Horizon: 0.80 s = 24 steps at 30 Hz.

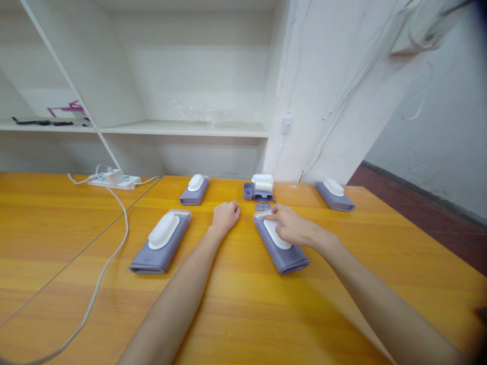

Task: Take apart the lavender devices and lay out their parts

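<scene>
Bright, diffuse light reaching scene from out of frame. Shelving (190, 66) and wall (319, 76) reading pale, low in contrast. White pads (164, 230) washing out, losing surface detail. Soft shadow falling on tabletop (236, 324) alongside right forearm (380, 296). Faint glare showing near far edge. Wide-angle distortion slanting shelf uprights. Right margin blurring, upper right corner going dark.

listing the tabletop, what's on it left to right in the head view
White plastic power strip → near-left grey-purple folded pouch topped by white oval piece → far-left matching pouch → left hand → grey-purple holder with white pieces → near-right pouch touched by right hand → far-right pouch
</scene>
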Each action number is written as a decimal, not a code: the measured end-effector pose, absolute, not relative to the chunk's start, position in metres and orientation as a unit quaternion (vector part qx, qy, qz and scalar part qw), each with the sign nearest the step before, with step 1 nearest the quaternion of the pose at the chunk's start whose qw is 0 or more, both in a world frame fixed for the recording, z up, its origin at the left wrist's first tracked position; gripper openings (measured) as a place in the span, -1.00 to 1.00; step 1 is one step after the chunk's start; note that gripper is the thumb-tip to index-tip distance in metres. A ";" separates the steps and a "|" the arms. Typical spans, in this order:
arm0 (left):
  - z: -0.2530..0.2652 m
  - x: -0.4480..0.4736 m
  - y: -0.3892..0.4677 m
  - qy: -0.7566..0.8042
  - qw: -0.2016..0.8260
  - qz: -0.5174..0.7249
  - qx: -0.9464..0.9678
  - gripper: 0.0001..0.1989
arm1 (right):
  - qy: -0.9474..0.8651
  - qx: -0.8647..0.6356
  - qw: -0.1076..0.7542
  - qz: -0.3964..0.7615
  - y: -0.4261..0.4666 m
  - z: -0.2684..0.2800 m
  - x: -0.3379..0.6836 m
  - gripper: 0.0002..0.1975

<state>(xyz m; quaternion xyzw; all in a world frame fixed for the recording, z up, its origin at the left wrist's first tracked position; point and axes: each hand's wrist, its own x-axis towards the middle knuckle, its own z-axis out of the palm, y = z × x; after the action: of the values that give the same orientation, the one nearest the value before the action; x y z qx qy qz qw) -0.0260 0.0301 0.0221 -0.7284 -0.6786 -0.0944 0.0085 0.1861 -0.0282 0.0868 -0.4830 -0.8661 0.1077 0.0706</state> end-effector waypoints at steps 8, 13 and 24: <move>0.019 -0.027 0.032 -0.672 0.018 -0.103 -0.734 -0.61 | -0.860 -0.484 0.000 0.161 -0.019 0.097 0.230 -0.42; 0.017 -0.028 0.033 -0.672 0.017 -0.105 -0.733 -0.61 | -0.852 -0.486 -0.014 0.193 -0.016 0.102 0.256 -0.49; 0.013 -0.028 0.035 -0.665 0.035 -0.107 -0.739 -0.60 | -0.811 -0.549 0.043 0.198 -0.026 0.091 0.258 -0.34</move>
<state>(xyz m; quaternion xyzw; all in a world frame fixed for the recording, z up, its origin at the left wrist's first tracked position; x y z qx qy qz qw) -0.0284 0.0349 0.0135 -0.7386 -0.6646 -0.1071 0.0348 0.2585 -0.0259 0.0915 -0.5486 -0.8111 0.1982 0.0433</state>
